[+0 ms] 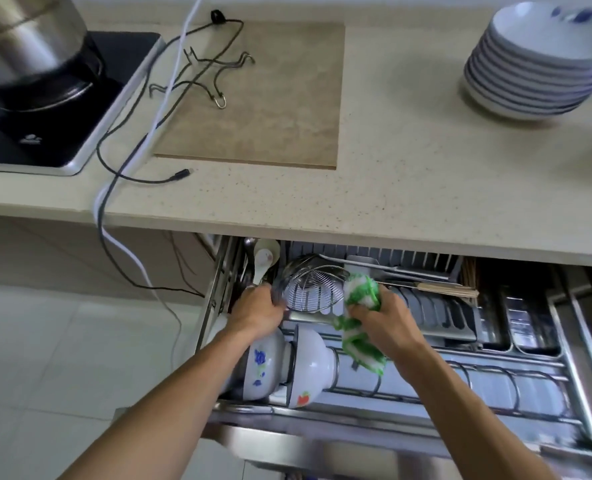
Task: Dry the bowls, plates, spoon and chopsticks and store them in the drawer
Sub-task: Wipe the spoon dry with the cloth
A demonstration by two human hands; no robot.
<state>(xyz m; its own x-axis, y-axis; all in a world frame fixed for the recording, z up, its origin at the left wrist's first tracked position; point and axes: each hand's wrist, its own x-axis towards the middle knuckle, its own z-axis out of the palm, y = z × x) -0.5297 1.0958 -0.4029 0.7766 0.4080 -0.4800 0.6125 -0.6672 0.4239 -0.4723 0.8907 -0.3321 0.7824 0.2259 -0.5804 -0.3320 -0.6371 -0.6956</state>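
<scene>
A person is leaning over an open pull-out drawer of steel wire racks, set under a speckled beige bench. Both forearms are reaching down into the drawer.

The left hand is curling its fingers around the rim of a wire mesh strainer, which is sitting over the grey slotted rack at the back of the drawer. The right hand is clutching a green-and-white cloth and pressing it against the strainer's right side; the cloth's loose end is hanging down toward the front rack.

Two white bowls are standing on edge in the front rack, just below the left hand, one with a blue flower and one with a red mark. A white spoon is lying in the narrow compartment at the back left. A bundle of chopsticks is lying across the grey rack to the right, and more sticks seem to be standing in a bin behind them.

On the bench at the far right, a tall stack of white plates is waiting, well apart from the drawer. Most of the front rack's slots are showing no dishes.

The task appears partway through: bowls, spoon and chopsticks seem stored, while the plates look yet to be dried and put away.
</scene>
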